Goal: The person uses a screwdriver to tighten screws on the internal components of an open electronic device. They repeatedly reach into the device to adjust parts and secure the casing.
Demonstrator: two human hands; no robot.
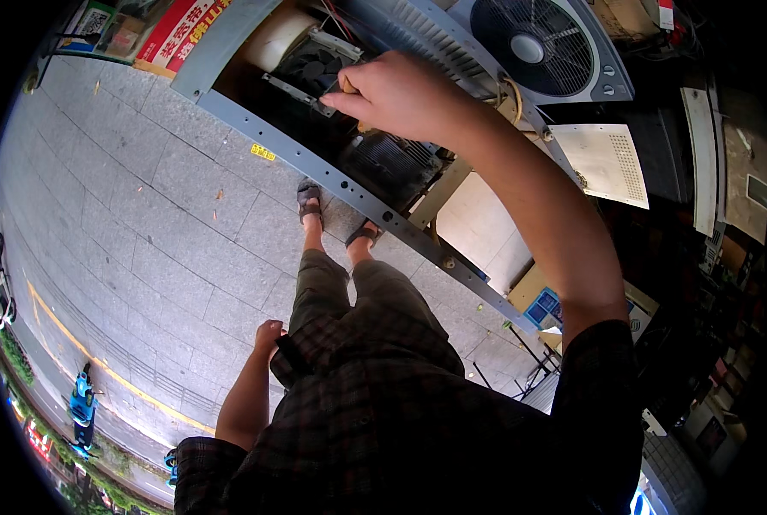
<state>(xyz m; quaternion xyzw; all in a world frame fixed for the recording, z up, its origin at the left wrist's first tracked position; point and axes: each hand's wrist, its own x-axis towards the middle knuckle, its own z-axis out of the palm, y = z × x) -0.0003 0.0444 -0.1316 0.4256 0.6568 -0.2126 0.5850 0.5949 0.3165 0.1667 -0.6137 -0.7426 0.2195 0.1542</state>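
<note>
My right hand (389, 93) reaches into an open grey metal cabinet frame (289, 154), beside a small dark fan (311, 69) on a metal bracket (291, 89). Its fingers are curled closed; a bit of orange-brown shows between them, but I cannot make out what it is. A pale cylinder (276, 41) lies behind the fan. Below the hand is a dark finned unit (389, 163), dirty on top. My left hand (269, 333) hangs low by my thigh, fingers curled, next to a dark strip at my shirt's hem. Anything inside it is hidden.
A grey box fan (529, 50) and a cream vented panel (594, 163) stand to the right. A cardboard box (542, 300) sits below the frame's right end. Grey paving (169, 197) spreads left, with a blue two-wheeler (82, 403) beyond. Red signage (178, 33) is upper left.
</note>
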